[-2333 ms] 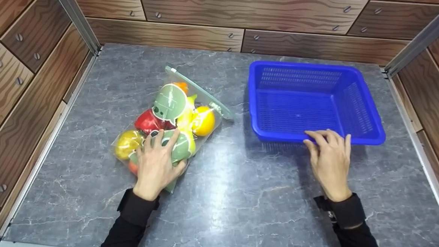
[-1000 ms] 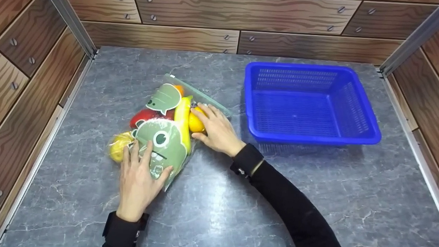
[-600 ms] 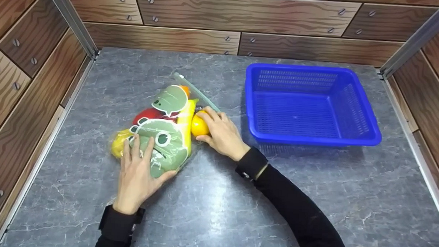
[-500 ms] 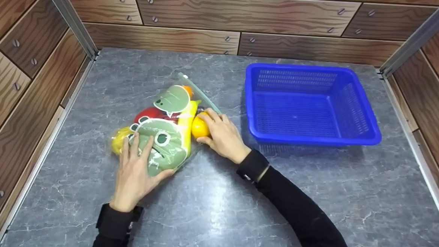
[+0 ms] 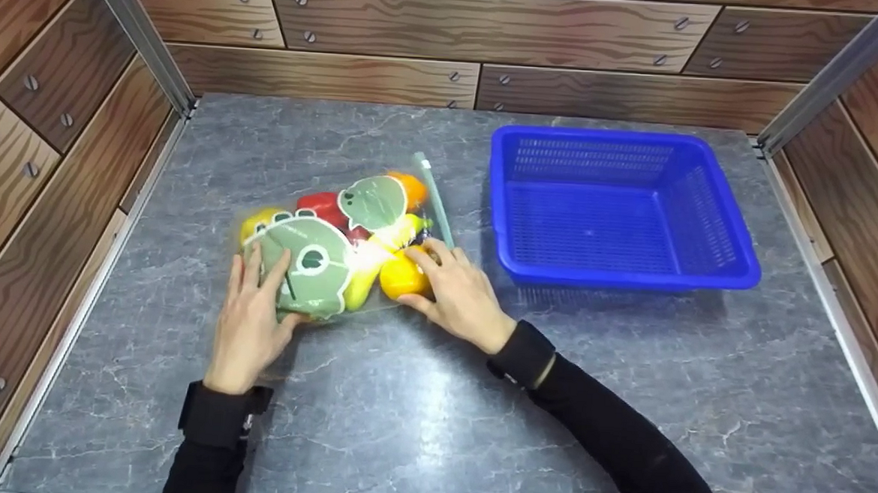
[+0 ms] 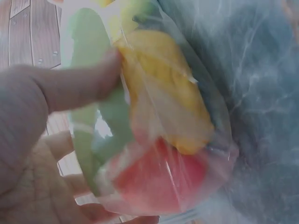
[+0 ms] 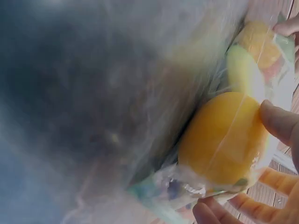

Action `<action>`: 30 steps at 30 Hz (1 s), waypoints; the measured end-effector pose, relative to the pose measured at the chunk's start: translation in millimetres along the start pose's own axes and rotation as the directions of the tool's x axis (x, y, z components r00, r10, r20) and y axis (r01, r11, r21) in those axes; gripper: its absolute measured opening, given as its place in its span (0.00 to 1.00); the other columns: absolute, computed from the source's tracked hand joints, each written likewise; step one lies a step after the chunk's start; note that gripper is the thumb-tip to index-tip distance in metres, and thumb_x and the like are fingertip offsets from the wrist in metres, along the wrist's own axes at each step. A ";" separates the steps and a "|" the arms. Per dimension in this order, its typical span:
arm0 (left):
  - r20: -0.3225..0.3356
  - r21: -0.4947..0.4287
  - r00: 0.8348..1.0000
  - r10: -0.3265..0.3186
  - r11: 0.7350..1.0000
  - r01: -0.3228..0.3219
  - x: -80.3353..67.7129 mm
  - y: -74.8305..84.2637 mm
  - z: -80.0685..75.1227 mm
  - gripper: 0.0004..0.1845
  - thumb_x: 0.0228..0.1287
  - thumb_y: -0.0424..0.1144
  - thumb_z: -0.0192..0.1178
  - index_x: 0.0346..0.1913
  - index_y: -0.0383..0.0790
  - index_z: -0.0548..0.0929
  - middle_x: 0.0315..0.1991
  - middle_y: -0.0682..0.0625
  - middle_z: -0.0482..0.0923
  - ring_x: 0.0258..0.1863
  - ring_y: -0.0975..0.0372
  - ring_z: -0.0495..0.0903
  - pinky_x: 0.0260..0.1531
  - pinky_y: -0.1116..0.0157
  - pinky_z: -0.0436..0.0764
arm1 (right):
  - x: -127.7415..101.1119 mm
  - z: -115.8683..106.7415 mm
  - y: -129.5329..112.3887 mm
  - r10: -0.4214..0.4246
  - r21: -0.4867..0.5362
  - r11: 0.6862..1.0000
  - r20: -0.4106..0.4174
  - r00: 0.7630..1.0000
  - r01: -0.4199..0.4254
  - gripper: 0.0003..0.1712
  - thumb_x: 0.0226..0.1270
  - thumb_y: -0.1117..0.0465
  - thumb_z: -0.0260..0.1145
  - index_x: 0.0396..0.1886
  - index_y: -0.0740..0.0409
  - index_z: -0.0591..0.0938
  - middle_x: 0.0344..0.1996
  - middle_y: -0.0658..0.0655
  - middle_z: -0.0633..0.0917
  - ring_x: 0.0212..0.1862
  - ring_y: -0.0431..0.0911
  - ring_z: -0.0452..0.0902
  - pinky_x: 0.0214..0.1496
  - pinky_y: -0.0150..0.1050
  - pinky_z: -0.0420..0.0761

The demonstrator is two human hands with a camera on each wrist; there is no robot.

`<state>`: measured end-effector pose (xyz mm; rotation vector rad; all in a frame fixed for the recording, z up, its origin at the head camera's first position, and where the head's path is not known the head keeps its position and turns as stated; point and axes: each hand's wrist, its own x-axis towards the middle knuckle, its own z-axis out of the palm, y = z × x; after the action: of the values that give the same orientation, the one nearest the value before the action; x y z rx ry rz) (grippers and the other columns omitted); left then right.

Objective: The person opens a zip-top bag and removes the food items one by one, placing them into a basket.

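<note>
The bag is left of the basket, not touching it. The left hand clasps one end; the right hand curls round the orange through it. Supporting both ends evenly should keep it from sagging. Green animal faces are printed on; no brand or writing is readable.
</note>
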<state>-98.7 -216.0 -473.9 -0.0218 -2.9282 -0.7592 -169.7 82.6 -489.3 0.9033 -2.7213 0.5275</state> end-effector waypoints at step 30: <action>-0.071 0.134 0.910 0.408 0.908 -0.396 -7.1 63.8 52.9 0.44 0.62 0.44 0.76 0.78 0.38 0.69 0.78 0.31 0.66 0.79 0.35 0.63 0.79 0.34 0.62 | -14.3 -5.1 12.1 0.546 0.672 0.447 0.317 0.775 -0.590 0.48 0.78 0.59 0.66 0.84 0.70 0.49 0.63 0.73 0.80 0.53 0.54 0.86 0.54 0.44 0.89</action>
<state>-94.7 -134.5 -489.8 -0.5454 -2.7291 -0.5055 -165.4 101.2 -492.4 0.0092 -2.7875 1.8952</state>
